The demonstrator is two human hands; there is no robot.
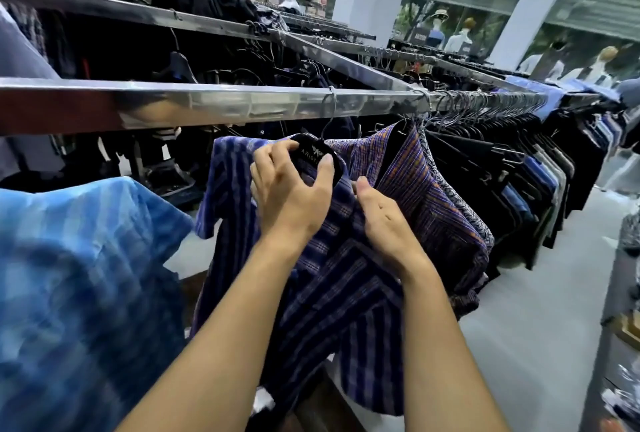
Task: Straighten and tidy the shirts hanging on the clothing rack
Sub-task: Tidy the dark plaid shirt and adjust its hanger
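While your left hand (294, 189) is curled round the black branded hanger (313, 153) at the collar, use it as your anchor; the wire hook (328, 112) sits over the steel rail (207, 105), so any tug from below should be met by that grip, not by the hook. Your right hand (384, 223) grasps the front edge of the navy striped shirt (332, 279) just under the collar, thumb on top and fingers tucked into the cloth; I'd draw that edge down and toward the centre, so the fronts meet and the stripes hang plumb. The shirt hangs between the blue tie-dye shirt (76, 275), apart on your left, and the purple-and-orange checked shirt (408, 168), touching it on your right; mind you don't drag that neighbour along. Pull gently; a hard yank could slip a shoulder off the hanger.
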